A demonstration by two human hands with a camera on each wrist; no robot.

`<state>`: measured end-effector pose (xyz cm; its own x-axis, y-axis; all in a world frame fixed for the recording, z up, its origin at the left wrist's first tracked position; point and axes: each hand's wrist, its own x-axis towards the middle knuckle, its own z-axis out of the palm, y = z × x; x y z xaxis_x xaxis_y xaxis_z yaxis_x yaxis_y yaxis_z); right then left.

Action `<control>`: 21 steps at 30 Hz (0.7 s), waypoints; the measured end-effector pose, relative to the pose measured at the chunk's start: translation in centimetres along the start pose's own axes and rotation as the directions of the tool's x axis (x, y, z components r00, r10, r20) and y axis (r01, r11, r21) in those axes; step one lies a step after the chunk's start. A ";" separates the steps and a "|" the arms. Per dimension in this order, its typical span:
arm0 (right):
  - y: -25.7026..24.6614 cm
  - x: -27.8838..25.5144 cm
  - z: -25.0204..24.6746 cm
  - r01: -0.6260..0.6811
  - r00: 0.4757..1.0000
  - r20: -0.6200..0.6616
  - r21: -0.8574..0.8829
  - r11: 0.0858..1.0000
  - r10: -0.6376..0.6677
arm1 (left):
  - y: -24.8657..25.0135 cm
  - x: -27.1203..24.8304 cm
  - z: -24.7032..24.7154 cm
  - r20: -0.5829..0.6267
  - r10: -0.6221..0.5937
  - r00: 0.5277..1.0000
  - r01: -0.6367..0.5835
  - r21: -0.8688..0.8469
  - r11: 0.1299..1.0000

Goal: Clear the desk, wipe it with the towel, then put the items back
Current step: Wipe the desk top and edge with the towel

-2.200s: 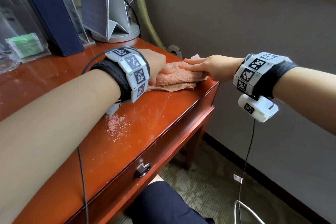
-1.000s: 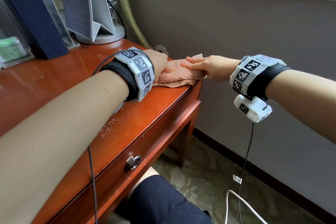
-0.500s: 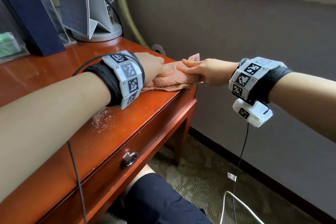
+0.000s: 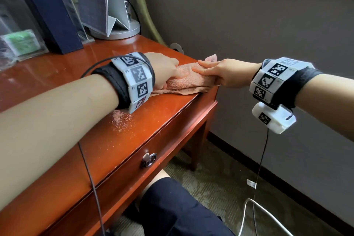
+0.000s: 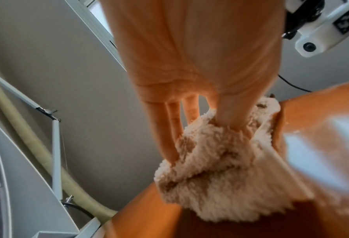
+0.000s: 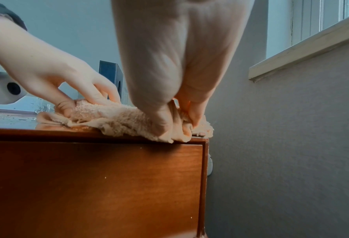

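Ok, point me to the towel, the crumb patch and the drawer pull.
towel (image 4: 188, 80): head view, on the bunched terry between the two hands.
crumb patch (image 4: 122, 120): head view, on the dense middle of the powdery scatter.
drawer pull (image 4: 149, 159): head view, on the metal ring at the drawer front.

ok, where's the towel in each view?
Head: towel centre, at the desk's far right corner, between both hands.
Left wrist: lower centre-right, under the fingers.
Right wrist: centre-left, on the desk top's edge.
Shared landmark: the desk corner by the grey wall.
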<state>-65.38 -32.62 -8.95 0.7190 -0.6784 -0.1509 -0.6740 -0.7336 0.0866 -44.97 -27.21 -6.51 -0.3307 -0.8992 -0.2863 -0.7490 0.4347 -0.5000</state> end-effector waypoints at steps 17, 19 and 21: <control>0.7 6.0 -1.3 -0.032 0.999 -0.008 -0.021 0.999 0.031 | -5.4 3.8 2.8 -0.012 -0.086 0.996 0.084 -0.122 0.989; 1.0 6.9 -1.4 -0.024 1.000 0.001 -0.026 0.999 0.024 | -6.1 4.3 3.0 -0.022 -0.101 0.995 0.097 -0.142 0.985; 1.2 7.9 -1.6 -0.026 1.000 0.015 -0.030 0.999 0.027 | -6.8 4.9 3.2 -0.029 -0.112 0.993 0.107 -0.148 0.983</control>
<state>-60.22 -38.93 -8.51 0.6980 -0.6972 -0.1635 -0.6874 -0.7163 0.1200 -39.67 -34.40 -7.18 -0.2612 -0.9434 -0.2042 -0.8570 0.3240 -0.4008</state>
